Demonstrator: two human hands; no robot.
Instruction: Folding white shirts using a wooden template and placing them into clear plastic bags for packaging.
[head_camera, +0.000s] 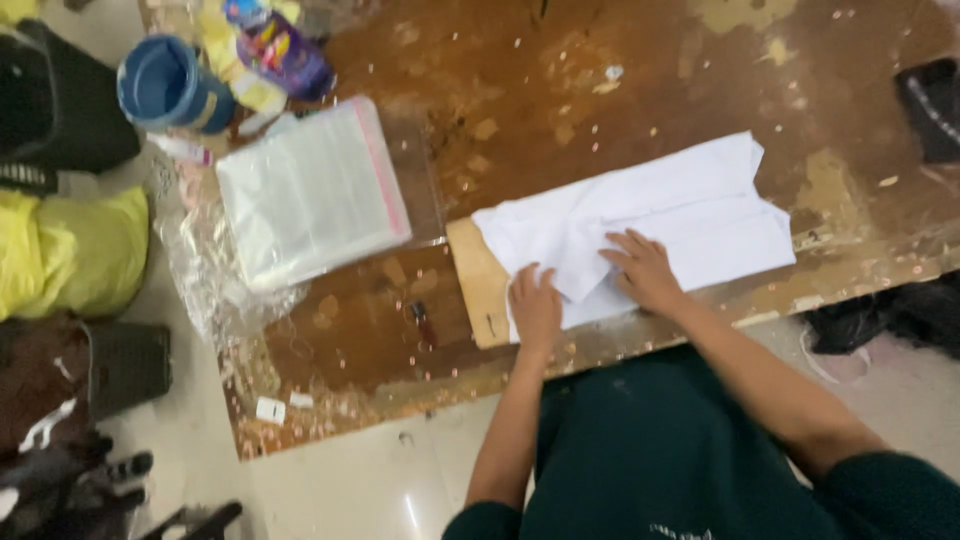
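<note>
A white garment (680, 215) lies folded on a worn brown table (520, 90), over a tan cardboard sheet (475, 280) that sticks out at its left end. My left hand (535, 305) presses flat on the garment's near left corner, fingers together. Close beside it, my right hand (645, 268) rests on a folded flap of the cloth with fingers spread. Neither hand holds anything.
A stack of clear plastic bags with a pink strip (310, 190) lies left of the garment. A blue cup (170, 85) and a colourful packet (285, 50) sit at the far left corner. Yellow cloth (70, 250) and dark bags lie on the floor.
</note>
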